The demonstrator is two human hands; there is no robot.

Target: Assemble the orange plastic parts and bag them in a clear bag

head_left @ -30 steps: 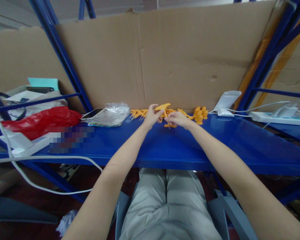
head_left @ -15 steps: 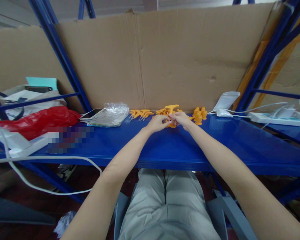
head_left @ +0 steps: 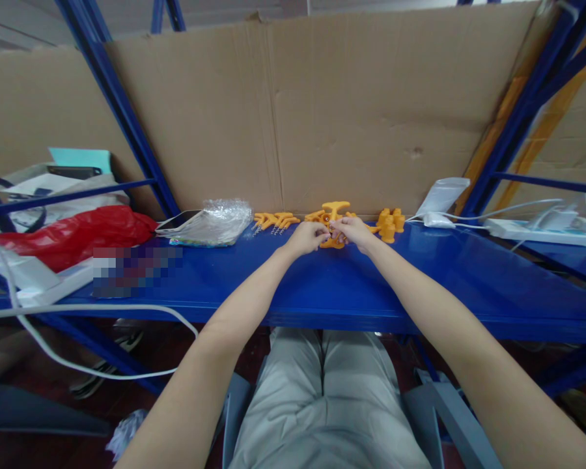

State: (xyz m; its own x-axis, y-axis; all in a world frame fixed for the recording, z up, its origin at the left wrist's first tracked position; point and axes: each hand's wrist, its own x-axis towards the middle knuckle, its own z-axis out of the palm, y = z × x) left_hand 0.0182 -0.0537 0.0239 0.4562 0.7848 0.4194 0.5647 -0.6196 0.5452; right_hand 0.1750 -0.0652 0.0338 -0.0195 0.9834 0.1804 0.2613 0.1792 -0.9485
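My left hand (head_left: 306,238) and my right hand (head_left: 353,232) meet over the blue shelf, fingertips almost touching. Both are closed in a pinch; whatever small thing lies between the fingers is too small and hidden to name. Just beyond them stands an orange T-shaped plastic piece (head_left: 336,206). Another orange part (head_left: 332,244) shows below the fingertips; I cannot tell whether the two are joined. Left of my hands lie several orange pieces with short metal chains (head_left: 276,220). To the right stand several stubby orange pieces (head_left: 389,225).
A cardboard sheet (head_left: 346,111) backs the blue shelf (head_left: 342,286). Leftward lie a plastic-wrapped packet (head_left: 215,225), a phone (head_left: 180,221) and a red bag (head_left: 78,236). A white cable (head_left: 112,310) loops across the front edge. On the right sits a white power strip (head_left: 532,232).
My left hand's fingers have shifted slightly, uncovering more of the orange part below. My right hand stays nearly in place. Another person's shoe now shows beneath the shelf at lower left.
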